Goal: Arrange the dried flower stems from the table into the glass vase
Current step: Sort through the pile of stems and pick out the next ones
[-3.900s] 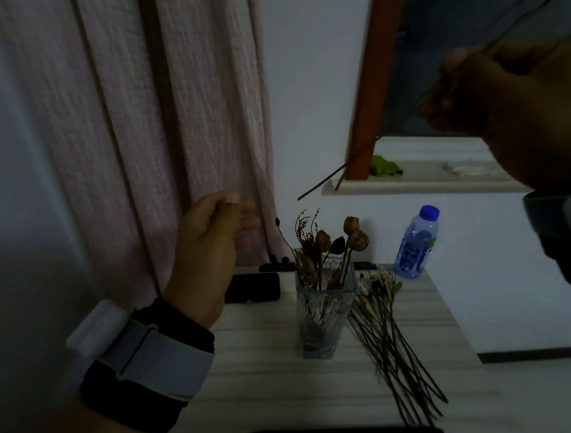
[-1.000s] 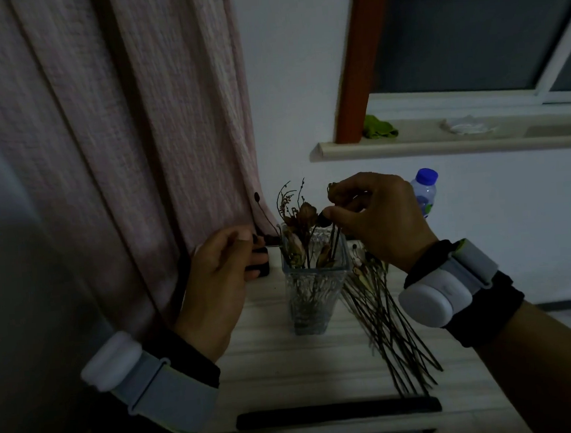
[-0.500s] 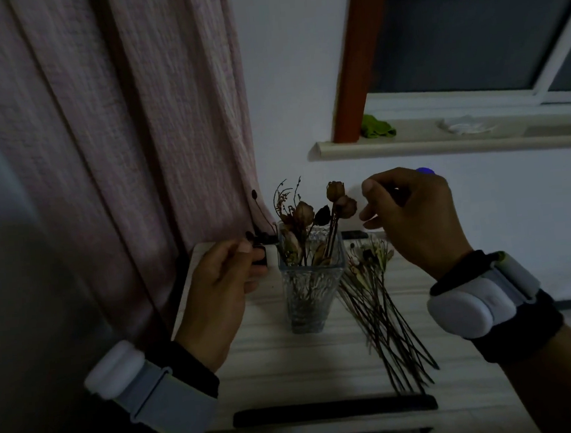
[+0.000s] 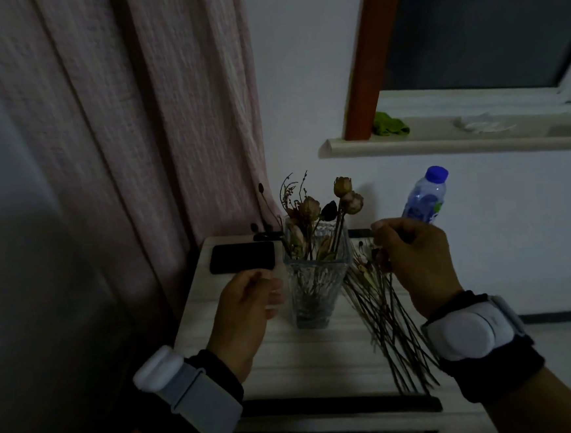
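A clear glass vase [image 4: 316, 282] stands on the small pale wooden table [image 4: 309, 361]. It holds several dried stems with rose heads [image 4: 345, 194]. A pile of loose dried stems [image 4: 388, 331] lies on the table just right of the vase. My left hand [image 4: 247, 308] hovers beside the vase's left wall with fingers loosely curled and holding nothing; whether it touches the glass is blurred. My right hand [image 4: 417, 260] hangs over the flower-head end of the pile, fingers curled, with no stem plainly between them.
A black phone [image 4: 243, 257] lies at the table's back left. A blue-capped water bottle [image 4: 426, 198] stands behind my right hand. A pink curtain [image 4: 167, 123] hangs at the left, a window sill [image 4: 442, 142] juts from the wall, and a dark bar [image 4: 326, 409] lies along the table's front edge.
My right hand let go of a stem it set in the vase, then moved right and down over the pile. My left hand dropped lower beside the vase.
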The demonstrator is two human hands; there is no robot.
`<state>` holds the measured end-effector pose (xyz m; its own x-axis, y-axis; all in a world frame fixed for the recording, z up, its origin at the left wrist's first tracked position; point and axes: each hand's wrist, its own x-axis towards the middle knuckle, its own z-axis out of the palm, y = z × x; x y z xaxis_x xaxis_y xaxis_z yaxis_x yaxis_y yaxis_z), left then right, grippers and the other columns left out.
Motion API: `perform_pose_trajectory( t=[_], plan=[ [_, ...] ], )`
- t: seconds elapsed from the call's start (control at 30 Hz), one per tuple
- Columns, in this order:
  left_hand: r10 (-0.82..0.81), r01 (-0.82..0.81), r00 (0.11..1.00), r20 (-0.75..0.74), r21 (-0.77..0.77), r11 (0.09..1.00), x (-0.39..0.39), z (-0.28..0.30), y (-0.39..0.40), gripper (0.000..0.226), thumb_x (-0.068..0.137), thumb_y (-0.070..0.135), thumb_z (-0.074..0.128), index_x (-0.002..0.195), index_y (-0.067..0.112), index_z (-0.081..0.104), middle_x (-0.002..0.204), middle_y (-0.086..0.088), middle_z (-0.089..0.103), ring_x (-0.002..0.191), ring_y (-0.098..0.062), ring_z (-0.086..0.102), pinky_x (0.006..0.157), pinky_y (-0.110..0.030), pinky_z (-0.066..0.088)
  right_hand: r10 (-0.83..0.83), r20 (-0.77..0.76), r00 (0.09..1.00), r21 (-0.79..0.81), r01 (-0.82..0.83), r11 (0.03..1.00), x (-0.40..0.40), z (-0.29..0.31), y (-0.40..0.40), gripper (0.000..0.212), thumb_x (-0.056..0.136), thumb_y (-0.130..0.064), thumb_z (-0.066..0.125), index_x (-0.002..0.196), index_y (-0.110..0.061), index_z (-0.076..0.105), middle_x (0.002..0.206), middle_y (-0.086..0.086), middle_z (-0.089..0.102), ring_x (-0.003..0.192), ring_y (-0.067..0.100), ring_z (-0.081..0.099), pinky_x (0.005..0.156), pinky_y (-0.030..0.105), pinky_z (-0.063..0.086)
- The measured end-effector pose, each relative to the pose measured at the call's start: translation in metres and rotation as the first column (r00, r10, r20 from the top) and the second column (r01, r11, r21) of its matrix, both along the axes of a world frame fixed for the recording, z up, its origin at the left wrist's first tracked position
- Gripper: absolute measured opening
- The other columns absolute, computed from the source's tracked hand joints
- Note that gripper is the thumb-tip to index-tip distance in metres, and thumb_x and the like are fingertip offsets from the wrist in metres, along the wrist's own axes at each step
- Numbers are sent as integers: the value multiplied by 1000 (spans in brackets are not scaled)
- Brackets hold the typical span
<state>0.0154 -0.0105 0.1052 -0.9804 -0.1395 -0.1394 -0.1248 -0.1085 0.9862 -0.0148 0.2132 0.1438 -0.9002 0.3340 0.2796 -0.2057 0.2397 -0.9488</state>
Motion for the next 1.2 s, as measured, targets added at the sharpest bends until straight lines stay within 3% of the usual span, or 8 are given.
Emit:
perform_pose_trajectory(
  t=[0.23,0.37,0.57,0.7,0.9,0.97,1.07,1.2],
  plan=[
    [-48,48,988,145,4,999,6,-27,12,14,97,15,53,93,11,66,96,-10,71,83,-22,66,74,-33,49,-49,167,985,25,46,999,1,-54,18,23,93,-13,63,71,-11,67,53,-2,60,45,9,52,50,28,47],
    [-152,160,961,229,-16,987,4,-48,21,13,95,16,56,97,9,66,101,-12,72,86,-25,68,74,-33,50,-143,222,964,225,92,970,-3,-84,43,12,88,-18,69,78,-11,72,71,9,69,66,26,64,68,41,57],
    [-298,318,907,299,-20,948,4,-66,57,10,95,17,57,95,8,63,108,-15,69,84,-21,66,72,-30,47,-268,339,902,394,123,911,-1,-108,91,16,87,-23,71,89,-8,75,89,11,72,89,28,66,84,35,52],
    [-370,401,884,284,-58,914,1,-77,86,12,97,20,54,98,14,64,109,-10,68,87,-17,68,70,-25,48,-300,398,867,428,114,896,3,-119,112,17,87,-25,71,88,-8,75,89,12,72,92,32,66,82,35,51],
    [-476,528,836,272,-169,832,-10,-95,118,16,95,12,53,105,5,62,100,-11,60,95,-30,59,78,-33,42,-270,524,808,457,0,889,4,-132,119,20,89,-27,69,76,-12,69,77,8,64,83,30,63,70,29,43],
    [-492,546,825,277,-169,821,-14,-100,125,12,95,10,54,104,12,62,100,-7,60,94,-27,59,78,-28,43,-253,565,785,473,-57,879,2,-136,117,21,89,-29,68,79,-11,71,77,8,65,81,29,62,68,27,41],
    [-509,565,816,273,-192,803,-19,-105,133,16,98,9,51,113,8,57,94,-2,58,79,-14,54,61,-11,41,-236,596,768,480,-104,871,-4,-145,114,20,87,-31,67,91,-13,74,87,8,68,92,30,65,73,27,44],
    [-540,598,801,260,-297,744,-25,-113,139,28,98,14,51,125,7,54,100,-3,58,80,-12,57,63,-13,43,-242,604,759,499,-123,858,-11,-149,108,29,86,-39,69,103,-16,72,100,7,70,100,30,64,76,27,44]
  ],
)
